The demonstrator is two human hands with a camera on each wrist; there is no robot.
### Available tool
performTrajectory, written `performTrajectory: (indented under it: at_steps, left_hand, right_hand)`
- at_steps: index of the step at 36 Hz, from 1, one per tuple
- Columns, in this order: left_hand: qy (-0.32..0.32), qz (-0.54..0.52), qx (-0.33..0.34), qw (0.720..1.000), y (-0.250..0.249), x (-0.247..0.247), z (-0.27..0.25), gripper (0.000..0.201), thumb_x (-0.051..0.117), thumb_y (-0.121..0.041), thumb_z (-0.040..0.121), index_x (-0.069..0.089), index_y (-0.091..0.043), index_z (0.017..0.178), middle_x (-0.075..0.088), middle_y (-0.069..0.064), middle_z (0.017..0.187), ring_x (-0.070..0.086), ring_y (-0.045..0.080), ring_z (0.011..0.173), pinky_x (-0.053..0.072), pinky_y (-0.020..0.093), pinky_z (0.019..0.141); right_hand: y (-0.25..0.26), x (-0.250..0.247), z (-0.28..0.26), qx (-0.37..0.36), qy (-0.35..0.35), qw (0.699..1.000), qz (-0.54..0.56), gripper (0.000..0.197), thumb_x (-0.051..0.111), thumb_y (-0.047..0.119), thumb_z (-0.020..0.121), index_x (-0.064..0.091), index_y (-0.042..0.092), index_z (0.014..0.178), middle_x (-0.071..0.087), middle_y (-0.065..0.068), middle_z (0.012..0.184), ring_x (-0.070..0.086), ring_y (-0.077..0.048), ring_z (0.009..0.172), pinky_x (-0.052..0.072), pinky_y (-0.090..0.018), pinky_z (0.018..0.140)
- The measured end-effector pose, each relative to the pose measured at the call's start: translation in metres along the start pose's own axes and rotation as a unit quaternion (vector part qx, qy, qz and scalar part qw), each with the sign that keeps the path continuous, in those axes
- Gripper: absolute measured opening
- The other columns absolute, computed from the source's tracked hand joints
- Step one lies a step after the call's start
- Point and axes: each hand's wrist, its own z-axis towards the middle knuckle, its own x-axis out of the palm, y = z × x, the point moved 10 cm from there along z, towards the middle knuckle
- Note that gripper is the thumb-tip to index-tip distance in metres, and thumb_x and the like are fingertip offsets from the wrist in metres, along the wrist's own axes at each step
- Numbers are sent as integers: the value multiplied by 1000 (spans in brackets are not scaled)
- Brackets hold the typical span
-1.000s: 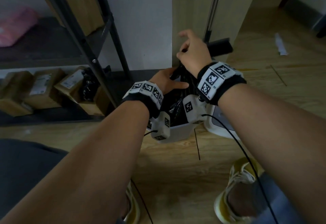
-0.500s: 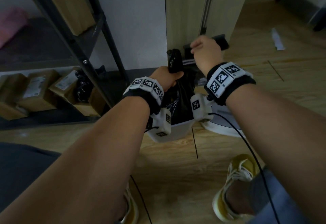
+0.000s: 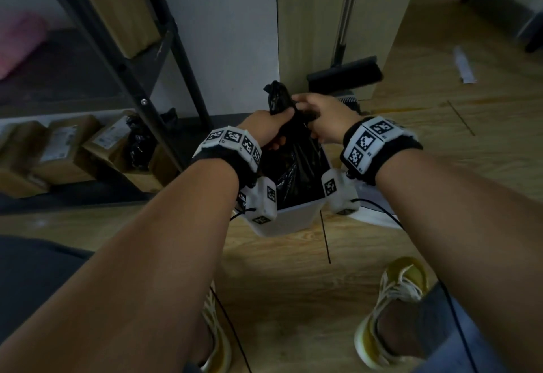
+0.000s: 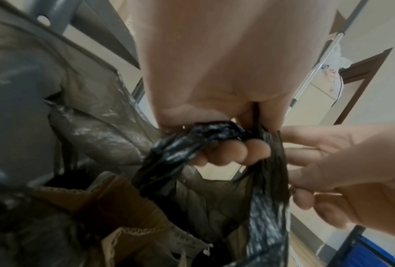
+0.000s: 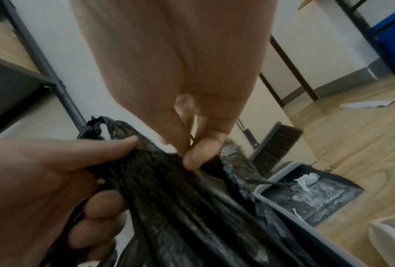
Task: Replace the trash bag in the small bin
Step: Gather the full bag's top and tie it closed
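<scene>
A black trash bag point(image 3: 293, 164) sits in the small white bin point(image 3: 289, 219) on the floor by the wall. Its top is gathered into a bunch point(image 3: 276, 96) above the bin. My left hand point(image 3: 269, 127) grips that gathered neck, fingers curled round the plastic point(image 4: 192, 142). My right hand point(image 3: 321, 116) is just to the right and pinches a strip of the same bag point(image 5: 169, 173) between thumb and fingertips. In the left wrist view, cardboard scraps point(image 4: 114, 196) show inside the bag.
A black metal shelf rack point(image 3: 123, 58) with cardboard boxes point(image 3: 61, 149) stands to the left. A broom point(image 3: 345, 74) and a dustpan point(image 5: 306, 191) lean at the wooden panel behind the bin. A white lid point(image 3: 373, 205) lies right of the bin. My yellow shoes point(image 3: 393, 308) are near.
My right hand came down from above the bag and leftward to meet my left hand at the bag's neck. The left hand has raised the gathered top of the bag.
</scene>
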Motion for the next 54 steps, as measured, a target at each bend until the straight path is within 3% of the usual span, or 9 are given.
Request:
performTrajectory:
  at_steps: [3,14,20,25,37,43,46,52,54]
  left_hand:
    - [5,-4,4,1000,0,0,0,46,46,-54,93,63,-15,76,63,2,65,56,16,53,45,25,59]
    - [12,-68,-35,997,21,-13,4,54,41,-46,99,67,-4,77,70,9,60,62,26,59,54,36,78]
    - [-41,-105,-49,992,28,-27,-1,45,43,-38,99,60,-7,72,70,9,59,51,20,44,41,28,54]
    - [-58,-210,-60,974,29,-27,0,33,47,-24,97,68,-8,77,64,26,98,52,25,65,35,26,50]
    - [-22,-192,-90,977,23,-24,-3,27,39,-6,98,54,-4,76,63,9,49,60,18,34,49,32,58]
    - [-83,-47,-22,995,13,-40,4,25,48,-10,93,54,-5,70,57,9,70,55,24,62,43,28,59]
    - [-125,20,-17,992,9,-53,0,29,45,-16,96,65,5,98,61,18,94,62,33,96,36,23,56]
    - [-125,-25,-35,991,1,-57,-1,39,52,-25,96,62,2,122,62,18,127,59,32,117,47,29,92]
    - [-105,-37,-38,993,2,-52,-1,38,55,-18,90,62,3,122,61,18,130,57,32,122,49,23,74]
  right_hand:
    - [10,2,0,-20,1,997,-71,48,52,4,89,52,15,135,61,-5,128,62,-21,112,52,-29,82]
    - [0,-47,-7,23,-207,975,-78,16,60,16,88,70,5,93,69,-9,100,63,-24,95,49,-32,81]
    - [6,-4,-14,52,-31,998,14,7,67,10,80,67,6,74,60,-7,63,50,-20,55,37,-25,46]
    - [5,35,-23,60,105,991,-61,4,74,14,79,74,9,80,64,-5,62,49,-16,51,39,-25,46]
    - [-12,45,-22,113,121,985,-56,18,68,4,86,71,3,104,64,-9,71,60,-16,60,57,-29,68]
    - [-15,31,-15,143,63,987,-38,20,49,5,96,68,2,93,58,-8,73,53,-17,55,48,-26,57]
    - [-15,24,-12,156,30,987,-11,20,45,6,98,64,1,103,53,-8,69,49,-17,53,44,-24,51]
    - [-9,7,0,95,-62,993,5,27,47,4,95,65,7,115,63,-13,82,57,-16,57,53,-25,52]
    - [-5,5,1,74,-79,994,10,32,46,1,93,62,9,119,64,-12,90,58,-17,59,54,-27,54]
